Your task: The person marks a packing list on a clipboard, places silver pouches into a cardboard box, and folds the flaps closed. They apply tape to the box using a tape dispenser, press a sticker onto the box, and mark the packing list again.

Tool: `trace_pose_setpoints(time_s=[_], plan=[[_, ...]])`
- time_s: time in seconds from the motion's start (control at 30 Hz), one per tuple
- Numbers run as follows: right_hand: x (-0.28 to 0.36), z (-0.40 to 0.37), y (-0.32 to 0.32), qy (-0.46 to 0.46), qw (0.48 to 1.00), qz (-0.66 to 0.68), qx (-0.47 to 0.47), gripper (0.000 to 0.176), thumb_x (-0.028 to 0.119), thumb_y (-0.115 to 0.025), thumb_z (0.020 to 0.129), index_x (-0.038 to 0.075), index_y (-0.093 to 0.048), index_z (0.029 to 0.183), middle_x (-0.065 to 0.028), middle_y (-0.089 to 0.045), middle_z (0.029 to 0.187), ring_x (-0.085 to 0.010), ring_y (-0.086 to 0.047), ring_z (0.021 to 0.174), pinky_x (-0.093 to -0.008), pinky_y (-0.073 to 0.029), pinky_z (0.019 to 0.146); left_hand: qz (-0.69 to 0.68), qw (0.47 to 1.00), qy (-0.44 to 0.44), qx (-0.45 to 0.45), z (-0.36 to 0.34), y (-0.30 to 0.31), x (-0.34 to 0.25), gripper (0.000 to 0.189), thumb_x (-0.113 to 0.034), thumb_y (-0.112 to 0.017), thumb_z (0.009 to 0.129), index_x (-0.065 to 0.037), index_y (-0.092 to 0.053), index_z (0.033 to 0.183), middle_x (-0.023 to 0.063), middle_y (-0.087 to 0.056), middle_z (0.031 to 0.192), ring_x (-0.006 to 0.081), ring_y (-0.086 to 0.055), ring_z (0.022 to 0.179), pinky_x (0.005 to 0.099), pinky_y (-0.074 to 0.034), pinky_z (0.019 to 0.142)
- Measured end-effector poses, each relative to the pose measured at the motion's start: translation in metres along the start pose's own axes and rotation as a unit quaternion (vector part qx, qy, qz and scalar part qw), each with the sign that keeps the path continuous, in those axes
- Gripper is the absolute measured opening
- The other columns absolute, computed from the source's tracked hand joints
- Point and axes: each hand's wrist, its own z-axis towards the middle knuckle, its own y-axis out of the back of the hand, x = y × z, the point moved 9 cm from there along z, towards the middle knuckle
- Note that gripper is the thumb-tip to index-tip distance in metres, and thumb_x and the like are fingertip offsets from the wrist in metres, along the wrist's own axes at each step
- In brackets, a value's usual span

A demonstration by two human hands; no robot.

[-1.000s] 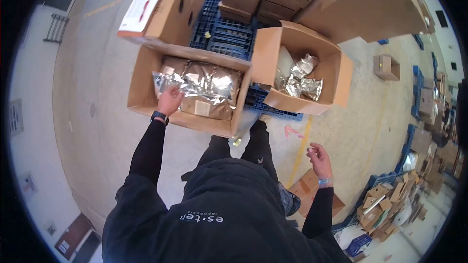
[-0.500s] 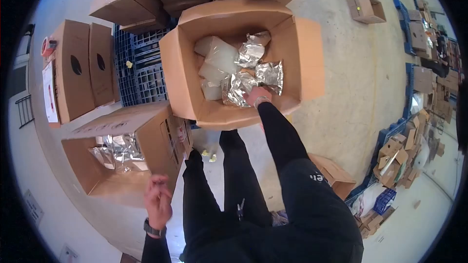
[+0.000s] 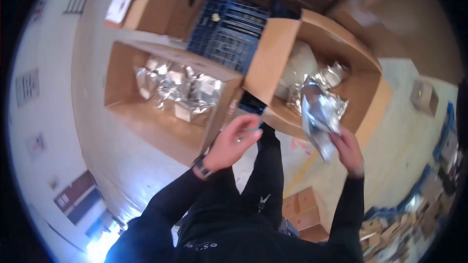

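My right hand grips one end of a shiny silver foil pouch, held over the near edge of an open cardboard box. Inside that box lie more foil pouches and a clear plastic air cushion. My left hand is raised between the two boxes, its fingers curved and apart, with nothing in it. To the left, a second open box holds several crumpled foil pouches.
A blue plastic pallet lies beyond the boxes. Closed cartons stand at the upper left. A small box sits on the floor at right, another carton near my legs. Cardboard scraps pile up at lower right.
My right hand has lifted a foil pouch out of the box. My left hand has risen and moved toward the middle. The view has swung left, bringing the second box nearer the centre.
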Motion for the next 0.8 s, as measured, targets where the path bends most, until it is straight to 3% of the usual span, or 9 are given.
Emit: trace_pose_setpoints(time_s=[0.1,0.17,0.2,0.3,0.37,0.4,0.47,0.63,0.8], plan=[[0.064,-0.099,0.006,0.015,0.971,0.197,-0.135,0.041,0.007,-0.06,0.078,-0.005,-0.061,0.117,-0.0133,-0.064,0.117,-0.022,-0.06,0.106,-0.0344,-0.044,0.095,-0.083,0.996,-0.042,-0.013,0.013,0.008,-0.037,0.06,-0.019,-0.071,0.09,-0.003,-0.041,0.139,0.0079,-0.058,0.122,0.016,-0.055,0.116,0.0314,-0.043,0.099],[0.077,-0.131,-0.011,0.053,0.944,0.285,-0.156,0.053,0.006,-0.068,0.072,-0.007,-0.057,0.122,-0.0159,-0.062,0.122,-0.0261,-0.059,0.113,-0.0384,-0.044,0.099,-0.234,0.942,-0.066,0.232,-0.005,-0.018,-0.064,0.074,-0.023,-0.074,0.086,-0.002,-0.032,0.144,0.0078,-0.056,0.125,0.0169,-0.055,0.117,0.0317,-0.043,0.101],[0.077,-0.132,-0.025,0.046,0.952,0.274,-0.128,0.056,0.005,-0.069,0.071,-0.008,-0.055,0.123,-0.0161,-0.062,0.122,-0.0265,-0.058,0.114,-0.0385,-0.044,0.099,-0.232,0.948,-0.105,0.194,-0.021,-0.002,-0.078,0.079,-0.025,-0.076,0.084,-0.001,-0.03,0.144,0.0076,-0.057,0.124,0.0171,-0.057,0.114,0.0333,-0.044,0.1],[0.117,-0.108,-0.084,0.047,0.956,0.286,-0.051,0.049,0.003,-0.062,0.078,-0.005,-0.052,0.125,-0.0148,-0.06,0.124,-0.0255,-0.058,0.115,-0.0381,-0.045,0.099,-0.265,0.96,-0.019,0.088,-0.057,0.089,-0.048,0.073,-0.021,-0.075,0.084,-0.001,-0.034,0.141,0.0071,-0.059,0.117,0.0146,-0.06,0.103,0.0307,-0.05,0.09],[0.16,-0.071,-0.121,0.068,0.957,0.281,0.007,0.038,0.002,-0.053,0.086,-0.002,-0.051,0.124,-0.0134,-0.059,0.125,-0.0241,-0.058,0.115,-0.0377,-0.045,0.098,-0.175,0.981,-0.08,-0.03,-0.092,0.154,-0.122,0.054,-0.019,-0.075,0.083,-0.001,-0.051,0.128,0.0051,-0.064,0.104,0.0124,-0.063,0.085,0.0273,-0.052,0.078],[0.168,-0.058,-0.131,0.077,0.961,0.264,0.015,0.033,0.002,-0.049,0.09,-0.001,-0.051,0.124,-0.0126,-0.058,0.125,-0.0234,-0.058,0.114,-0.0374,-0.046,0.098,-0.004,0.994,-0.097,-0.056,-0.102,0.195,-0.141,0.036,-0.018,-0.076,0.083,-0.001,-0.063,0.112,0.0037,-0.068,0.095,0.0116,-0.064,0.081,0.0276,-0.052,0.077],[0.154,-0.052,-0.13,0.078,0.973,0.212,-0.042,0.03,0.011,-0.051,0.096,0.0,-0.05,0.124,-0.0137,-0.057,0.126,-0.0229,-0.059,0.112,-0.0374,-0.047,0.096,0.25,0.934,-0.142,-0.214,-0.108,0.254,-0.185,0.031,-0.015,-0.077,0.081,-0.001,-0.066,0.106,0.0042,-0.071,0.093,0.009,-0.063,0.083,0.0276,-0.052,0.074],[0.135,-0.06,-0.162,0.011,0.97,0.235,-0.061,0.028,0.016,-0.054,0.099,0.001,-0.051,0.122,-0.0127,-0.06,0.123,-0.0216,-0.061,0.109,-0.0351,-0.048,0.093,0.582,0.767,-0.167,-0.213,-0.083,0.27,-0.2,0.044,-0.033,-0.08,0.076,-0.007,-0.067,0.11,0.0173,-0.069,0.081,0.0355,-0.068,0.078,0.0353,-0.054,0.068],[0.107,-0.066,-0.18,-0.044,0.969,0.23,-0.076,0.027,0.017,-0.055,0.099,0.003,-0.053,0.121,-0.0101,-0.063,0.118,-0.0193,-0.063,0.104,-0.0319,-0.049,0.089,0.357,0.911,-0.154,-0.141,-0.043,0.289,-0.167,0.038,-0.024,-0.081,0.078,-0.002,-0.067,0.106,0.0071,-0.071,0.085,0.0125,-0.065,0.077,0.0287,-0.051,0.072]])
